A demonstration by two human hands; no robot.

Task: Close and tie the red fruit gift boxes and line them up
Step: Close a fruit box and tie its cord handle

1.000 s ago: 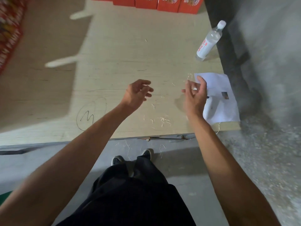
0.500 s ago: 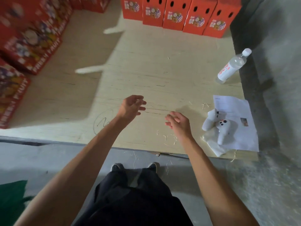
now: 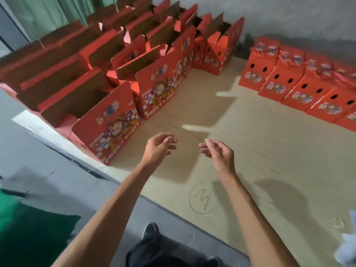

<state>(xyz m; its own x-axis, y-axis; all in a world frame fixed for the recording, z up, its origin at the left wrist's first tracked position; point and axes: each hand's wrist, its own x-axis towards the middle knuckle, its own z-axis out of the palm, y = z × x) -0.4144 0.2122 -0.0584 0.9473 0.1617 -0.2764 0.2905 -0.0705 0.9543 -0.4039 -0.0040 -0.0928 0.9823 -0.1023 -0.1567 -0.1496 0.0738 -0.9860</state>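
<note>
- Desk: directly in front of you.
- Open boxes: crowded in rows on the desk's left side, flaps up.
- Closed boxes: one row along the far right of the desk.
- Your hands, left hand and right hand: above the desk between both groups, apart, holding nothing.

L grip + R grip empty, loose.

Bare board between open boxes and tied boxes.

Hands empty (open boxes nr).
</note>
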